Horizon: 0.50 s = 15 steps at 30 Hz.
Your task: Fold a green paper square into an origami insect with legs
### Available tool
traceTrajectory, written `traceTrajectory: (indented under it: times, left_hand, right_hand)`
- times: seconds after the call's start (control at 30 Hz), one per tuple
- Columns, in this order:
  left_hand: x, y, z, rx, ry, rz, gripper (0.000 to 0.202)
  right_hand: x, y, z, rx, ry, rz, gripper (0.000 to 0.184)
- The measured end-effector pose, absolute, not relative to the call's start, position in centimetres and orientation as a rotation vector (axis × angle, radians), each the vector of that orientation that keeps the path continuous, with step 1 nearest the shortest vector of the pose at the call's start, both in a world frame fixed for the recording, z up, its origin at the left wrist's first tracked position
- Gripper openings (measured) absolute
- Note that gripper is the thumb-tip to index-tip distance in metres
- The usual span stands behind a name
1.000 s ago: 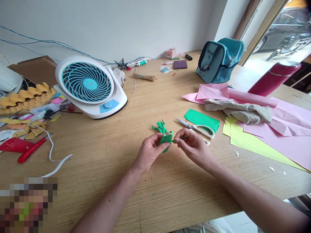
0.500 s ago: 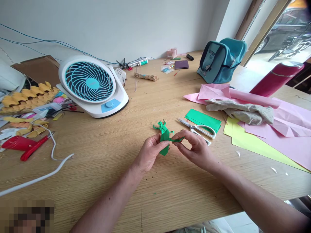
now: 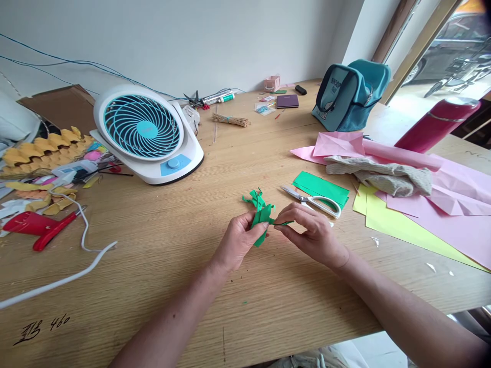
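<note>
Between my hands is a piece of green paper (image 3: 262, 216), folded, with thin curled strips sticking up at its far end. My left hand (image 3: 240, 241) is closed on its body, the thumb pressed on the front face. With thumb and fingertips, my right hand (image 3: 310, 232) pinches a narrow twisted strip at the paper's right side. White-handled scissors (image 3: 324, 205) lie just beyond my right hand, blades pointing left. They partly overlap flat green paper sheets (image 3: 320, 187).
At the left stand a white fan (image 3: 148, 135), a red clip-like tool (image 3: 46, 229) and paper scraps. Pink paper (image 3: 464, 184), yellow paper (image 3: 399, 225), a grey glove (image 3: 383, 174), a red bottle (image 3: 435, 125) and a blue bag (image 3: 349, 97) are at the right. A stick bundle (image 3: 230, 120) lies behind.
My right hand has shifted slightly and its fingers have curled over more, still pinching the strip. The green paper has tilted a little in my left hand.
</note>
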State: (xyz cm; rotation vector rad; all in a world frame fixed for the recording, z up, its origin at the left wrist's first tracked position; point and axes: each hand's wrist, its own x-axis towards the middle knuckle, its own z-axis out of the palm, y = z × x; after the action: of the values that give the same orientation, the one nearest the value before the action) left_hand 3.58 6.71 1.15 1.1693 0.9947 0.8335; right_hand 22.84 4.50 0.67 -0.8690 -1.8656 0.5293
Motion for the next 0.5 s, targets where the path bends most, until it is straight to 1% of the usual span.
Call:
traceTrajectory:
  times: [0.13, 0.3, 0.37, 0.5]
  left_hand:
    - [3.6, 6.6, 0.8, 1.34, 1.042, 0.855, 0.018]
    - [3.9, 6.2, 0.7, 1.605, 1.078, 0.944, 0.012]
    - [4.1, 6.0, 0.8, 1.702, 1.113, 0.999, 0.01]
    - [4.4, 5.7, 0.7, 1.889, 1.129, 1.124, 0.007]
  right_hand:
    - [22.6, 4.6, 0.8, -0.954, -1.771, 0.689, 0.007]
    - [21.8, 5.1, -0.4, -0.971, -1.413, 1.124, 0.018]
    - [21.6, 5.3, -0.8, -0.963, -1.322, 1.21, 0.022]
    - [21.5, 5.2, -0.8, -1.022, -1.253, 1.26, 0.034]
